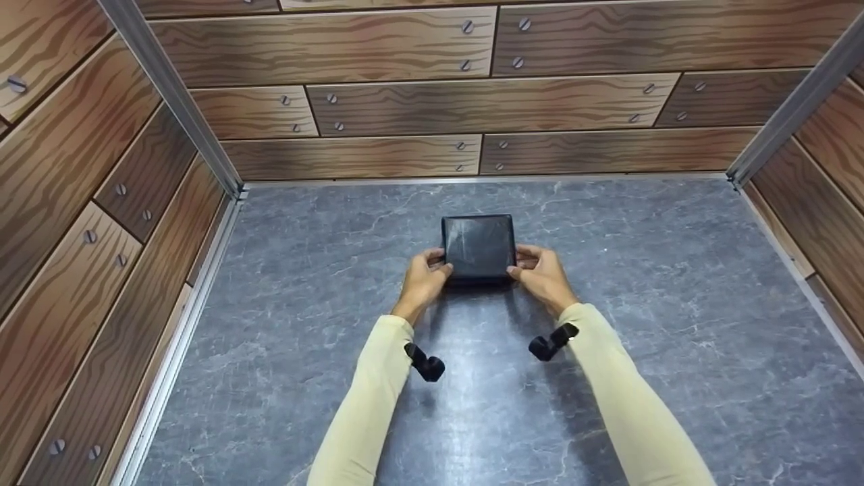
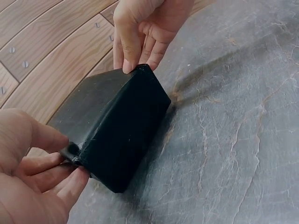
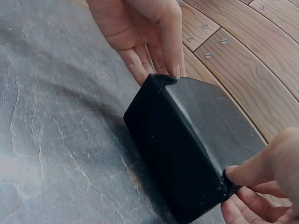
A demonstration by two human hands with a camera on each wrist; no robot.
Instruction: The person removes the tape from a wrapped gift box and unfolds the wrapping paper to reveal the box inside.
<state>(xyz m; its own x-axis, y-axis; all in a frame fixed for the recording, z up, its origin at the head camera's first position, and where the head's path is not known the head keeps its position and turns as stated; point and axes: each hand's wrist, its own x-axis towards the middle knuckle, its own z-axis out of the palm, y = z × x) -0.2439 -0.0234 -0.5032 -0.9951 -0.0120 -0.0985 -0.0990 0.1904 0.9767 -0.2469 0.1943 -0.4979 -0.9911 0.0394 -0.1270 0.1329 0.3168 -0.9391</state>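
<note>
A squarish black box (image 1: 479,247), with a glossy, lightly scratched top, is between the two hands near the middle of the grey surface. On its left side, my left hand (image 1: 422,280) pinches the near corner, thumb at the top edge and fingers along the side. My right hand (image 1: 544,278) grips the opposite side the same way. In the left wrist view the dark front face of the box (image 2: 126,130) slants down close over the surface. The right wrist view shows a fold at the corner under the far thumb. The underside of the box is hidden.
Grey marbled flooring (image 1: 304,378) spreads around the hands. Wood-patterned panels (image 1: 398,108) stand at the back and both sides, with metal strips (image 1: 182,310) along the edges. A black wrist mount (image 1: 425,362) sticks inward from each pale yellow sleeve (image 1: 368,405).
</note>
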